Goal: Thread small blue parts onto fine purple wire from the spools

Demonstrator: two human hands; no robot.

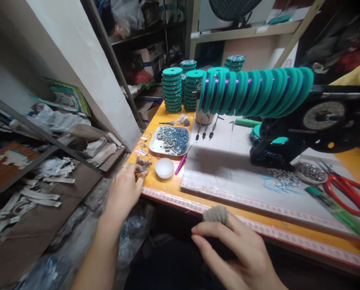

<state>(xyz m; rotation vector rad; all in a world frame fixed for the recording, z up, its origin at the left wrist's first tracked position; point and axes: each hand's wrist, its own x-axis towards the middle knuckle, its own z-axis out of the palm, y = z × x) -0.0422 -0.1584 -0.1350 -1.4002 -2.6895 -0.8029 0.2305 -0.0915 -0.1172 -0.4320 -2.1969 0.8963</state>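
My left hand [126, 186] is at the table's left front corner, fingers curled down at a small heap of dark bits [143, 162]. What its fingertips hold is hidden. In front of the table edge is my right hand [237, 245], with thumb and forefinger brought together and a grey cloth wrap [216, 214] around one finger. I cannot make out anything in that pinch; a faint thread seems to run near it. Beside my left hand stands a round white translucent dish [164, 168]. Behind it is a white tray [154, 148] of small metallic, bluish pieces. A purple-handled tool [181, 164] lies alongside.
A row of green spools [255, 92] with purple line hangs over the board [222, 165] from a black machine [321, 114]. Green spool stacks [172, 90] stand behind. Red-handled scissors [349, 193], a green cutter [340, 211] and a bowl of metal bits [311, 172] lie right.
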